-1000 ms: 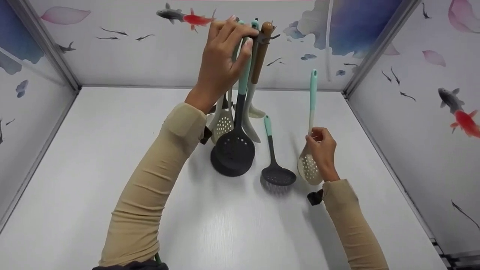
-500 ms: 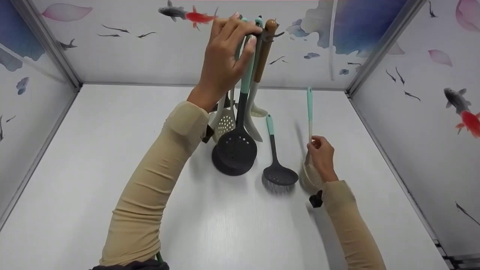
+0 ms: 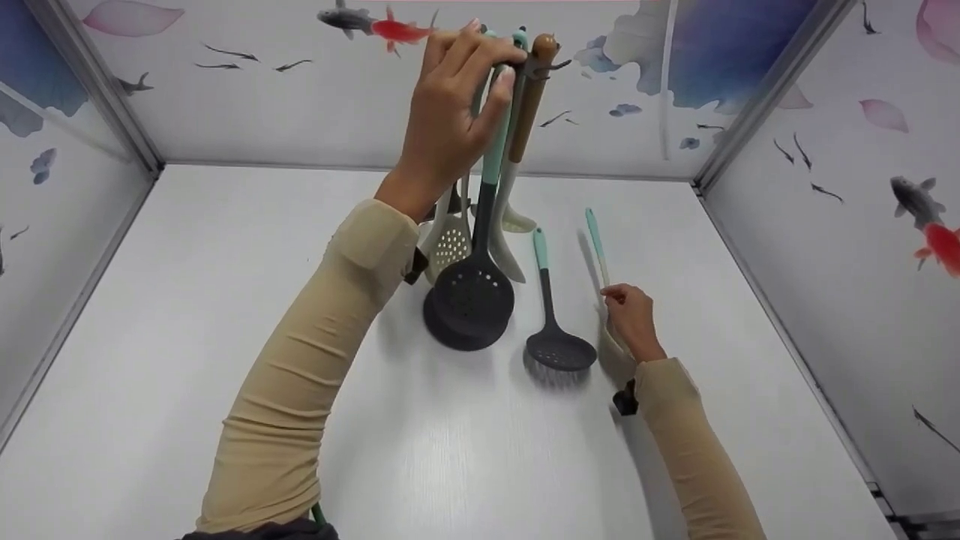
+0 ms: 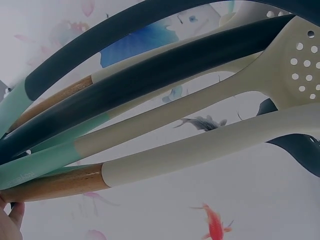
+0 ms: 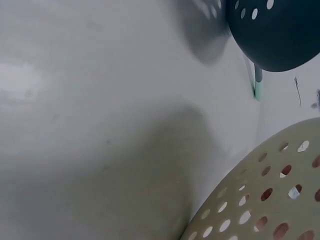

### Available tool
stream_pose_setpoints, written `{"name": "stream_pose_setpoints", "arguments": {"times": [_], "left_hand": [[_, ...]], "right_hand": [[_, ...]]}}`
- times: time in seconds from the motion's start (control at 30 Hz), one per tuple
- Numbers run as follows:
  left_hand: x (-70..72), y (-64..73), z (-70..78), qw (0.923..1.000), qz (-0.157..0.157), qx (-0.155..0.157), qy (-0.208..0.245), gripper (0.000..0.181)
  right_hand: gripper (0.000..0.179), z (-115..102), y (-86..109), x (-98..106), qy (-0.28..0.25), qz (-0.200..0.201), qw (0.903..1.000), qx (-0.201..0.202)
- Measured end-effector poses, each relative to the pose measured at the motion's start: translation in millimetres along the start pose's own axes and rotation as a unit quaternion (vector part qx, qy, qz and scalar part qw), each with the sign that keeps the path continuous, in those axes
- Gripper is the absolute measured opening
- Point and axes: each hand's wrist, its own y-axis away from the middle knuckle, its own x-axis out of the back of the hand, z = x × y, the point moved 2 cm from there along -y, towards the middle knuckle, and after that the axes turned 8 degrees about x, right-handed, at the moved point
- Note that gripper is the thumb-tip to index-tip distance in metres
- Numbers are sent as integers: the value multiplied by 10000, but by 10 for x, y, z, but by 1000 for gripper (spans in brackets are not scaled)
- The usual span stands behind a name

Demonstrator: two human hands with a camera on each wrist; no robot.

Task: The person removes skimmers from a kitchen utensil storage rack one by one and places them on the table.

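My left hand (image 3: pixel 454 112) grips the top of a dark hooked utensil rack (image 3: pixel 551 69), its fingers over the hub. Several utensils hang from the rack, among them a black skimmer (image 3: pixel 474 292) with a mint handle, a beige perforated one (image 4: pixel 275 75) and wooden-handled tools (image 3: pixel 531 105). At the right, my right hand (image 3: pixel 634 322) pinches the stem of a beige skimmer (image 3: pixel 595 232), low near its head. In the right wrist view the perforated bowl (image 5: pixel 280 157) is close over the table; in the head view the hand partly hides it.
A black skimmer (image 3: pixel 559 351) with a mint handle lies on the white table (image 3: pixel 450 465), between the hanging utensils and my right hand. Printed panels with grey metal edges enclose the table at the back (image 3: pixel 300 112) and sides.
My right hand has lowered the beige skimmer, whose handle top has come down and tipped left. The left hand keeps its grip on the rack; the black skimmer on the table stays put.
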Motion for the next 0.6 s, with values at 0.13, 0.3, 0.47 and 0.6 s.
{"name": "stream_pose_setpoints", "arguments": {"times": [0.13,0.3,0.47,0.6], "left_hand": [[9,-8,-1,10000,-11,-28,-37,30],[6,-13,1,10000,19,-57,-1,29],[7,-10,-6,9999,43,-109,61,28],[11,-17,-8,10000,22,-87,22,29]], "right_hand": [[28,-10,-17,-60,50,-491,9984,-289],[37,-24,-1,-106,14,-1022,9939,-420],[43,-45,6,-107,79,-1391,9887,-548],[46,-73,-4,-98,260,-1602,9854,-508]]}}
